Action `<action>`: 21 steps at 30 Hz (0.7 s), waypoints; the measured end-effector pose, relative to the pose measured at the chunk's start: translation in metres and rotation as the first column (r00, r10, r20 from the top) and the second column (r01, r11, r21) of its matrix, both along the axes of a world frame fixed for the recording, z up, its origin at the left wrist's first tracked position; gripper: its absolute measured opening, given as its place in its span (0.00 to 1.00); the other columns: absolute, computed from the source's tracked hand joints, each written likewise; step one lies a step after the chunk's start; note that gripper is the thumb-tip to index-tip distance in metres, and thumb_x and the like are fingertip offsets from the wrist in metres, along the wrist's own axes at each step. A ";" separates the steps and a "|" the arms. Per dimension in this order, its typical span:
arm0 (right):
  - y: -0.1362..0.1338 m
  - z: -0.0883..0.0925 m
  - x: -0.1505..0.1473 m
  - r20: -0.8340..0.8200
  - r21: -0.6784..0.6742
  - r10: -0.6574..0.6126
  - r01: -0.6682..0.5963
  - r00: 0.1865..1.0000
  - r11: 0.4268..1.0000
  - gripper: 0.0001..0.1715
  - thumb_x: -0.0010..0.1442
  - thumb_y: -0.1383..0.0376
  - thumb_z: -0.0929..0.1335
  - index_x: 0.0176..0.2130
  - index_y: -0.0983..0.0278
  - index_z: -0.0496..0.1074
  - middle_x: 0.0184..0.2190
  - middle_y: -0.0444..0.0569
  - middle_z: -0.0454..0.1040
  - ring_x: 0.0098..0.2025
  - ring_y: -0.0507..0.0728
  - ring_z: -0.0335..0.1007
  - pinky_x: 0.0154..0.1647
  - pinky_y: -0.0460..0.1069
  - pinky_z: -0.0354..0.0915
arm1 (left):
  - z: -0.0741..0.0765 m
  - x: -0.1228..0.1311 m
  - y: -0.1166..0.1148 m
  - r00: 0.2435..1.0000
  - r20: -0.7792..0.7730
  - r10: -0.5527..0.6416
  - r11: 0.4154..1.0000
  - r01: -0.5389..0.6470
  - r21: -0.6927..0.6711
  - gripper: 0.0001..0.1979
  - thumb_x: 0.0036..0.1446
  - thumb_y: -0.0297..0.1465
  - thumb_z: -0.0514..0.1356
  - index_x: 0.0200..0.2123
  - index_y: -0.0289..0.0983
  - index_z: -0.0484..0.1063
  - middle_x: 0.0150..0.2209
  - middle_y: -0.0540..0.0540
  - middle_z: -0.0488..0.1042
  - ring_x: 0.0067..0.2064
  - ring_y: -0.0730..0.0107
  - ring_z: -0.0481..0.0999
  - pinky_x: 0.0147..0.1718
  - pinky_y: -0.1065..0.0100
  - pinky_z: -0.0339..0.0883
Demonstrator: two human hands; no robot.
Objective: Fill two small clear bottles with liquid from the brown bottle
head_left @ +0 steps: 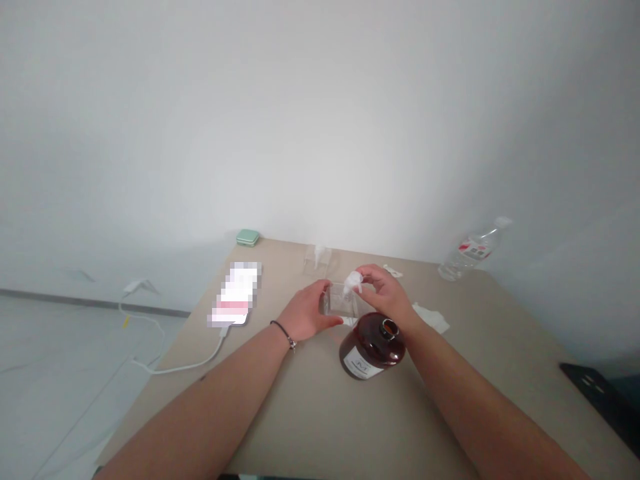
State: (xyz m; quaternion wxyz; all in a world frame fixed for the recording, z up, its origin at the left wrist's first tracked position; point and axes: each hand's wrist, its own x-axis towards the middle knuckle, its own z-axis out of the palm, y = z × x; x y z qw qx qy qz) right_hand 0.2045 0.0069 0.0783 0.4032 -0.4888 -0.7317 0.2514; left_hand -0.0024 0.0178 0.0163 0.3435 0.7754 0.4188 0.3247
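Perhaps the white cable (193,368) could drag the phone (239,290) if the left forearm (210,407) catches it. Next, the left hand (307,313) grips a clear square container (339,305) mid-table, thumb and fingers around its sides; a loose hold might let it slide. The right hand (386,291) pinches a white nozzle piece (354,281) above it, where a sideways knock could tip both. Close to the right forearm (465,373), the brown bottle (364,357) stands uncapped, so a swinging arm could topple it and spill any contents. Counting rightward: one cable on the table, one phone, one green case (247,238), two clear containers, including the rear one (325,261), two white nozzle pieces, one brown bottle, one crumpled tissue (431,319), one plastic bottle (469,255), one dark object (597,403).
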 end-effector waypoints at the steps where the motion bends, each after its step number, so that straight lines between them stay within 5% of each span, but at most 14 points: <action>1: 0.000 -0.003 0.000 -0.026 -0.010 0.005 -0.005 1.000 1.000 0.15 0.56 0.54 0.70 0.39 0.62 0.72 0.42 0.51 0.73 0.44 0.58 0.71 0.48 0.55 0.68 | 0.000 0.000 0.000 1.000 0.001 -0.002 1.000 0.002 -0.004 0.35 0.43 0.39 0.72 0.54 0.39 0.66 0.48 0.42 0.76 0.47 0.55 0.76 0.48 0.57 0.69; 15: 0.001 -0.012 0.005 -0.347 0.018 0.005 0.001 0.938 1.000 0.16 0.54 0.52 0.74 0.38 0.58 0.74 0.37 0.46 0.73 0.41 0.57 0.70 0.46 0.54 0.67 | -0.009 0.001 0.004 0.999 0.033 -0.029 1.000 0.029 0.008 0.38 0.43 0.40 0.73 0.56 0.38 0.64 0.50 0.40 0.75 0.49 0.51 0.75 0.51 0.53 0.68; 19: -0.001 -0.014 0.003 -0.333 0.063 0.032 -0.012 0.942 0.998 0.13 0.55 0.54 0.74 0.38 0.58 0.74 0.37 0.46 0.72 0.41 0.57 0.69 0.46 0.54 0.66 | -0.013 -0.002 0.001 0.997 0.076 0.013 0.983 -0.027 0.180 0.46 0.44 0.44 0.72 0.62 0.38 0.57 0.60 0.34 0.65 0.60 0.46 0.66 0.57 0.48 0.63; 21: -0.002 -0.015 0.003 -0.324 0.078 0.041 -0.017 0.945 0.997 0.13 0.56 0.55 0.73 0.38 0.58 0.74 0.37 0.47 0.72 0.41 0.57 0.69 0.46 0.55 0.66 | -0.009 -0.002 -0.001 0.995 0.096 0.023 0.954 -0.051 0.296 0.36 0.53 0.43 0.67 0.60 0.39 0.60 0.59 0.36 0.66 0.60 0.49 0.65 0.57 0.49 0.63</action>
